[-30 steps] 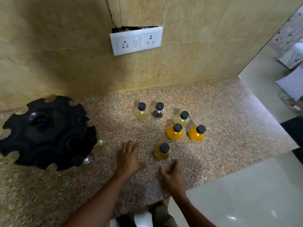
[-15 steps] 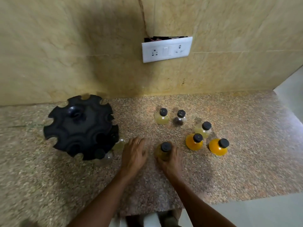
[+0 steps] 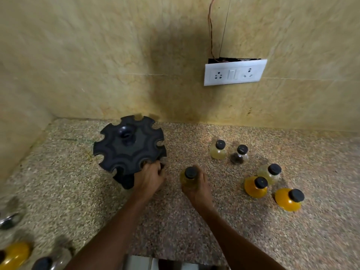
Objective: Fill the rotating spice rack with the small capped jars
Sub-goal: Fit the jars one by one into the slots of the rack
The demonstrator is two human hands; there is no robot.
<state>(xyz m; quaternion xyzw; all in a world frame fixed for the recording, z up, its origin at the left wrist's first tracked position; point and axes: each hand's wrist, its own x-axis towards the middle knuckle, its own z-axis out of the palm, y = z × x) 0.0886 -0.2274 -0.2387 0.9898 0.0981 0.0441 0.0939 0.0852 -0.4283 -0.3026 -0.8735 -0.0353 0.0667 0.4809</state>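
- Your right hand (image 3: pixel 196 187) wraps round a yellow jar (image 3: pixel 188 179), fingers curled about its body, black cap showing above them. The jar sits at counter level, or just off it; you cannot tell which from here.
- Your left hand (image 3: pixel 151 177) is at the near edge of the rack (image 3: pixel 129 148), fingers curled against its rim. Whether they grip the rim or a jar tucked below it is hidden.
- The step in hand looks like loading: one hand steadies the rack, the other brings a jar.
- The rack stands left of the held jar, close by. Its top notches look unfilled; the lower tier is out of sight.
- Next, carry the jar left to an open notch facing you and slide its neck in, keeping it upright.
- Turn the rack if the near notch is taken.
- Five more jars (image 3: pixel 255 187) wait to the right on the counter (image 3: pixel 292 240), well apart from the rack.
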